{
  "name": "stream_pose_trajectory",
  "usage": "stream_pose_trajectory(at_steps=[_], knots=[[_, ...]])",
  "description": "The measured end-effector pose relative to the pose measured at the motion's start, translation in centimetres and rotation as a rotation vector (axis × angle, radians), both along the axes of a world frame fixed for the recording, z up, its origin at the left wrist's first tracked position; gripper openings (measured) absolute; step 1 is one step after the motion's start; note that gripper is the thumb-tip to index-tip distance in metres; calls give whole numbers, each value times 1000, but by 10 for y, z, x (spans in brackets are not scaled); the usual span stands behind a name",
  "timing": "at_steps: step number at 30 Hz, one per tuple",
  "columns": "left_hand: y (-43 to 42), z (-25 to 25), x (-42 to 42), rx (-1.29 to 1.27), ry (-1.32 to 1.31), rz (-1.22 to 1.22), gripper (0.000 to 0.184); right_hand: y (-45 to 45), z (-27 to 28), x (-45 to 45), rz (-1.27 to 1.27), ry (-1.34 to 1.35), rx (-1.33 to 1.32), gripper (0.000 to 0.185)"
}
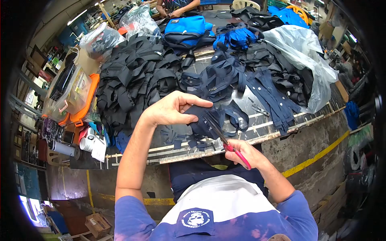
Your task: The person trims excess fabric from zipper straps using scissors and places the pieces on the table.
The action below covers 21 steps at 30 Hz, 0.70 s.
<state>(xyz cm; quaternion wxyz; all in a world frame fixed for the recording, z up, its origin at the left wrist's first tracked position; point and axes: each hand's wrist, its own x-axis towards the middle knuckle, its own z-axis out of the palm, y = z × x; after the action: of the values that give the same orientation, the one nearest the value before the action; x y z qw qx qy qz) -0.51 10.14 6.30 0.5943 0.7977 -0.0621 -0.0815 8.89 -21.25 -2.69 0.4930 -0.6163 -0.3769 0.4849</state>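
Observation:
My left hand (pixel 173 109) pinches a dark navy piece of fabric (pixel 198 125) between thumb and fingers, just above the near part of the table. In my right hand (pixel 246 152) is a pair of scissors (pixel 240 157) with pink-red handles. Their blades point up and left and lie against the fabric; I cannot tell how far apart they are. Small dark fabric scraps (pixel 196 144) lie on the table below. Behind the scissors rests a looped navy strap (pixel 238 116). A small metal tool (pixel 260 109), perhaps thread snips, lies to the right.
Black fabric pieces (pixel 130 76) are heaped at left, navy strips (pixel 271 96) at right. A blue bag (pixel 185 30) stands at the back, near another person's hands (pixel 177 12). Clear plastic sheeting (pixel 301 52) covers the right pile. An orange-edged plastic box (pixel 82 86) is at far left.

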Motion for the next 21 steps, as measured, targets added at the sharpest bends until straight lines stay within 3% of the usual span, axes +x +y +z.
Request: stream_pose_trajectory(at_steps=[7,14,19,21], knots=[[-9,3,1,-49,-6,-21,56,10,-13,-7,-30,-34,-55,44],[-26,5,-1,-283,149,-87,58,19,-6,-12,-76,-109,38,45],[-32,10,1,-265,85,-70,58,19,-4,-16,-127,-116,50,46],[-31,20,-1,-109,68,-60,59,17,-1,-17,-141,-87,30,46]])
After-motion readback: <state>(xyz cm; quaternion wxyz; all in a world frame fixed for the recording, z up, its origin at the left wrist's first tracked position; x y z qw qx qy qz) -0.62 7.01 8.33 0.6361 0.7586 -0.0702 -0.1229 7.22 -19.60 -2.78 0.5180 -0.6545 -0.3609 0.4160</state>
